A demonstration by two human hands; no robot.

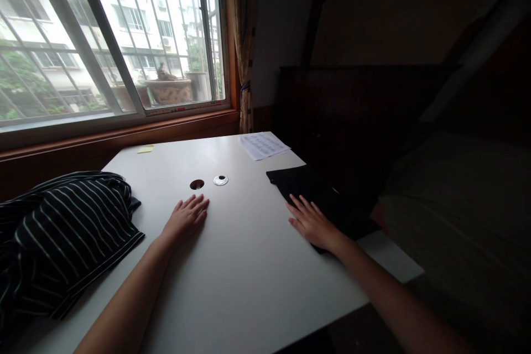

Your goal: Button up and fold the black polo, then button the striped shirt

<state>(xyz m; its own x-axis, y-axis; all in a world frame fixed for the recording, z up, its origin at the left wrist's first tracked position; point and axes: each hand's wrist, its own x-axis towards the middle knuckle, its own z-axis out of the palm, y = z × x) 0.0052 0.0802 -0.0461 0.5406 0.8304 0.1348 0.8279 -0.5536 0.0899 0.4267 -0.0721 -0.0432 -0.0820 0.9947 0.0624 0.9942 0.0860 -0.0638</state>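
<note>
Head view: the left hand [186, 213] is laid palm down on the white surface [240, 276], fingers slightly parted, nothing gripped. The right hand [309, 222] is likewise spread, palm down, on the black cloth [298, 182], which is stretched out beyond and to the right of it, up to the surface's edge. If that hand were slid, the cloth could be wrinkled or dragged over the edge. By a forward shove, the printed sheets [265, 145] beyond the cloth could be pushed off. Just past the left fingertips, a round hole [197, 184] is left uncovered; a finger might be caught there, or the silver cap [220, 180] beside it knocked. Left of the left hand, the striped garment [78, 221] is heaped loosely and could be snagged by the forearm.
</note>
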